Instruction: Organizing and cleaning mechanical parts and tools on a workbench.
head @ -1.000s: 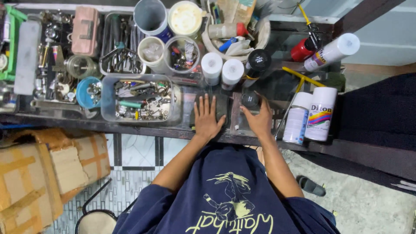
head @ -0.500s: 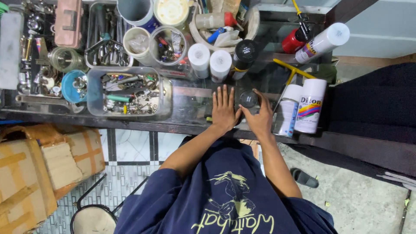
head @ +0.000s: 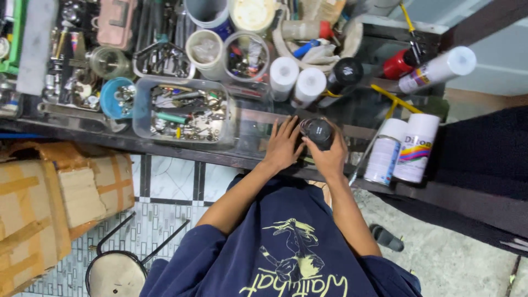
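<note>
The black round cap (head: 318, 132) sits on the dark glass bench top (head: 258, 124), near its front edge, gripped between both hands. The right hand (head: 329, 155) curls around its near side, fingers closed against it; the left hand (head: 284, 144) lies flatter, palm on the glass and fingertips touching the cap's left side. A steady hold seems best here: the left hand bracing while the right does the turning or pressing, with the piece kept low over the glass. Room is tight. Two white-capped spray cans (head: 403, 147) stand just to the right, more white caps (head: 297, 82) and a black one (head: 345, 73) just behind, and a clear tub of small hardware (head: 184, 113) to the left. The only open space is the bare strip in front of the tub, toward the bench edge.
</note>
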